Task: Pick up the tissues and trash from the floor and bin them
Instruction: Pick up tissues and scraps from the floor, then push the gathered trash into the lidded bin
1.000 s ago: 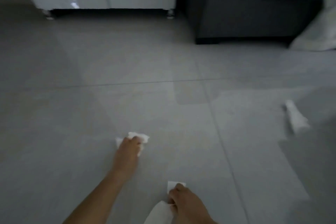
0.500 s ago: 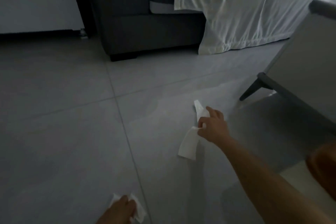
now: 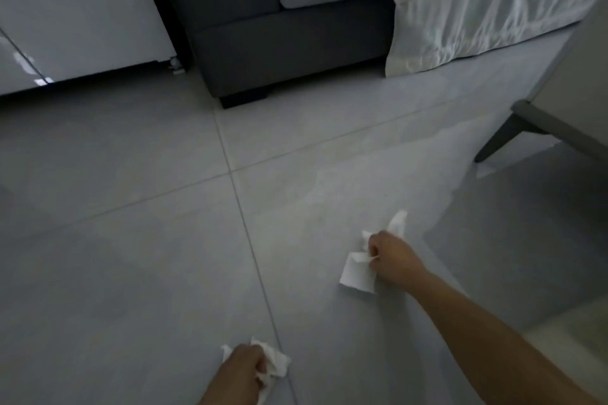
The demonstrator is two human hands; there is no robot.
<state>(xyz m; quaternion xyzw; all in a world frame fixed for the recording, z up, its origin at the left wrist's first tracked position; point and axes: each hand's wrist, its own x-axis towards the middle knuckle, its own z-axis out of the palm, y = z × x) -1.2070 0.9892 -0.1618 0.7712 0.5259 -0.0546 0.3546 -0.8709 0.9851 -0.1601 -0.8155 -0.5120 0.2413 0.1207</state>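
Grey floor tiles (image 3: 131,256) are lying dim in front of a dark sofa (image 3: 279,52). A white sheet (image 3: 477,3) is hanging beside the sofa, and a glossy white cabinet (image 3: 75,10) is standing at the left. The right hand (image 3: 391,255) is hovering low over the floor, its fingers curling tight around white tissues (image 3: 357,276). One flap is dangling below the fist and another is poking up past the knuckles. The left hand (image 3: 241,371) is clenching a crumpled tissue (image 3: 276,363) near the bottom edge, beside a tile seam.
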